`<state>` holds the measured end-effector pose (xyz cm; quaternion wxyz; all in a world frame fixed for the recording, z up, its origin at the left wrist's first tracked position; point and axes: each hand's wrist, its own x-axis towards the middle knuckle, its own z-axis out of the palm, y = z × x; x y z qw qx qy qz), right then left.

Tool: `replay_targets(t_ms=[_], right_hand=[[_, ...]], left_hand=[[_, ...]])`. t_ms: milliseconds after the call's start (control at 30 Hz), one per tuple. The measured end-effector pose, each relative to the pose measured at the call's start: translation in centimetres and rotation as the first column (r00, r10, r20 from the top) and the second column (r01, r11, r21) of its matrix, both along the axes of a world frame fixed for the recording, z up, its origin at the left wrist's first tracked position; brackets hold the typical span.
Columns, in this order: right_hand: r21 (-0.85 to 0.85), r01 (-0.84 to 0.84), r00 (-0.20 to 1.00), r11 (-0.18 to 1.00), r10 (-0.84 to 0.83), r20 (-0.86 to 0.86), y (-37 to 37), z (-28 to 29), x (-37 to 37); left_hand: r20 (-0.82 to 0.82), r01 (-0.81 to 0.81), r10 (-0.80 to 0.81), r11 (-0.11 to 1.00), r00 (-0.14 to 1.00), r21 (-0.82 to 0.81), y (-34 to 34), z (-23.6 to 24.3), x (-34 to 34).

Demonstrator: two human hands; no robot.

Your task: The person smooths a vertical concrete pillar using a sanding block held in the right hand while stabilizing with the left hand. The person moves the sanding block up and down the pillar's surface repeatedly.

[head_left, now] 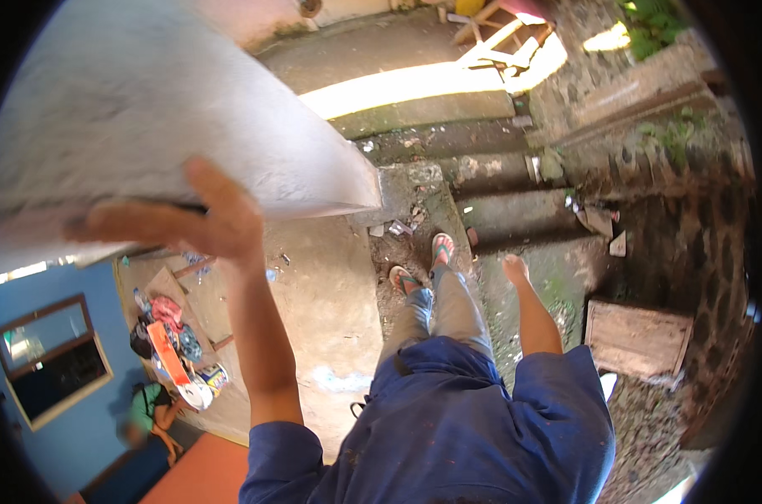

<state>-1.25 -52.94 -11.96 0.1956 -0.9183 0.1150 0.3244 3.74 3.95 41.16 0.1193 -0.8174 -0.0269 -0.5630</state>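
Observation:
My left hand (221,220) is raised in front of the white wall (171,101), its fingers spread and nothing in it. It is slightly blurred, and I cannot tell whether the fingertips touch the wall. My right hand (515,269) hangs low at my side over the concrete step (549,252). It is small and foreshortened, so how its fingers lie is not visible. Beneath me, my feet in flip-flops (442,249) stand on a narrow dirt-strewn strip next to the concrete floor.
Concrete steps (515,214) with litter lie ahead and to the right. A wooden board (637,338) is at the right by a stone wall (709,252). At the lower left, a person (150,412) sits near a low table with cloths and an orange object (168,353).

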Motion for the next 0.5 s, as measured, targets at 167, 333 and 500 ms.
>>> replay_targets(t_ms=[167, 333, 500], right_hand=[[0.221, -0.017, 1.000, 0.975, 0.022, -0.020, 8.1, -5.1, -1.5], [-0.023, -0.272, 0.962, 0.962, 0.272, 0.003, 19.2, -11.6, -3.4], [0.301, -0.259, 0.892, 0.918, 0.347, -0.291, 25.1, -15.3, -1.2]], left_hand=[[0.046, 0.188, -0.183, 0.957, 0.982, -0.219, -1.0, -5.4, 0.5], [0.099, 0.198, -0.180, 0.953, 0.979, -0.230, -2.0, -10.0, 0.3], [0.098, -0.062, 0.068, 0.996, 0.993, -0.063, 1.7, -12.2, -2.1]])
